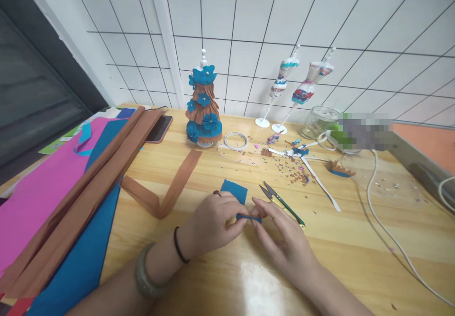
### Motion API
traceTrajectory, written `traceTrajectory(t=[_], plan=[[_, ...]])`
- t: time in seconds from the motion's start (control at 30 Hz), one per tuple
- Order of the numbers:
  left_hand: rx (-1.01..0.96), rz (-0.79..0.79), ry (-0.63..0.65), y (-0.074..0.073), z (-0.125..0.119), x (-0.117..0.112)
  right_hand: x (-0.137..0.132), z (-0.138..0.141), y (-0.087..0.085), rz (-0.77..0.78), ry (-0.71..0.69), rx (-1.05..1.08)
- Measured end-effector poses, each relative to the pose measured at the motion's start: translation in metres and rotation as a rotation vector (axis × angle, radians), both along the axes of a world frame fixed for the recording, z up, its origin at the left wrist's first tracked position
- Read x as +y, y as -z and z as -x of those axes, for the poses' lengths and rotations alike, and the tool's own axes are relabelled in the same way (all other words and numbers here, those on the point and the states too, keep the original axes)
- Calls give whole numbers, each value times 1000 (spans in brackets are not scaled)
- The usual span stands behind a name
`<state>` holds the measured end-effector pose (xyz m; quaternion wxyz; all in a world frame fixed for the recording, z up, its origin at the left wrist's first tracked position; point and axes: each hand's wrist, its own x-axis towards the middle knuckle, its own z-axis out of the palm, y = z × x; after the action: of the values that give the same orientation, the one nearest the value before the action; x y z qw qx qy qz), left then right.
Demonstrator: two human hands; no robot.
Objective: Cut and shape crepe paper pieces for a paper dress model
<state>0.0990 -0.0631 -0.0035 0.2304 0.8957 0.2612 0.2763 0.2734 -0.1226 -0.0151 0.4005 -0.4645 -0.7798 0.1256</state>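
My left hand and my right hand meet at the middle of the wooden table. Between their fingertips they pinch a small folded strip of blue paper. A blue paper square lies just behind the left hand. Small snips with green and yellow handles rest on the table beside the right hand's fingers. A brown crepe strip lies bent in a V to the left.
A mannequin dressed in blue and brown paper stands at the back, a tape ring beside it. Two small mannequins lean against the tiled wall. Sheets of pink, blue and brown paper cover the left. A white cable runs right.
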Motion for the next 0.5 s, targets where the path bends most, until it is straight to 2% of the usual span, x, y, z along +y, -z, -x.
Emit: traceTrajectory(t=[0.23, 0.5], plan=[[8, 7, 9, 1, 0, 0, 0, 0, 0, -4, -18, -24], [-77, 39, 9, 0, 2, 0, -1, -1, -1, -14, -3, 18]])
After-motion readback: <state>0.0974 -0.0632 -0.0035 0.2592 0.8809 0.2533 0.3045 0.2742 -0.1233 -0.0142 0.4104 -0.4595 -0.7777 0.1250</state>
